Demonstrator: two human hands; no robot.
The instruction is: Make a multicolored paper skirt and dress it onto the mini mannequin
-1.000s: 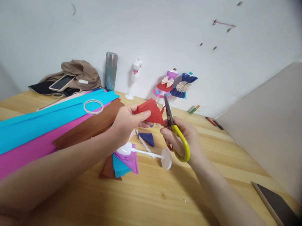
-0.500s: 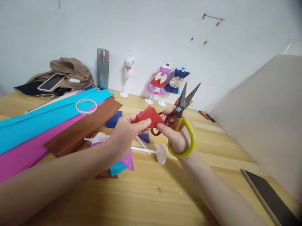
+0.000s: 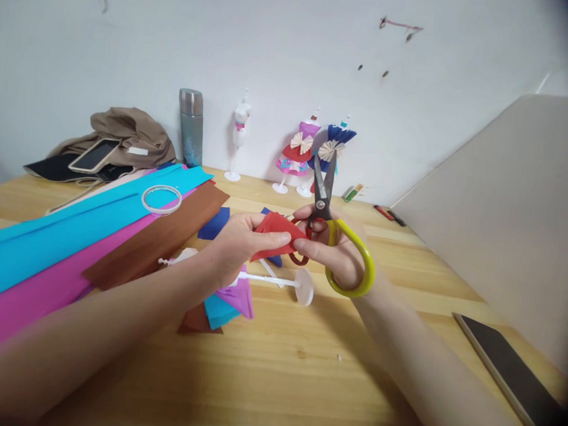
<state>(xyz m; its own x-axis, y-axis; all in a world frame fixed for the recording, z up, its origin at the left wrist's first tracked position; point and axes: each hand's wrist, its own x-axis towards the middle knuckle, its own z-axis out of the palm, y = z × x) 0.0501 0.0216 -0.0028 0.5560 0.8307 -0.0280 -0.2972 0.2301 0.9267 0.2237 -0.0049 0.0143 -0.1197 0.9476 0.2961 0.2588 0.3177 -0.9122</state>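
My left hand pinches a folded piece of red crepe paper between thumb and fingers. The right thumb and fingertips touch the paper's right corner. Hooked on my right hand is a pair of scissors with yellow and red handles, its dark blades slightly apart and pointing up, away from the paper. Under my left forearm a small white mannequin stand lies on its side, dressed in purple and blue paper. A brown scrap and dark blue pieces lie around it.
Long strips of blue, magenta and brown paper cover the left, with a tape roll on top. Behind stand a flask, a bare mannequin and two dressed ones. A dark tablet lies at the right.
The scissors have swung to a more upright angle and their blades have come closer together. The red paper has tilted and dropped slightly between my hands.
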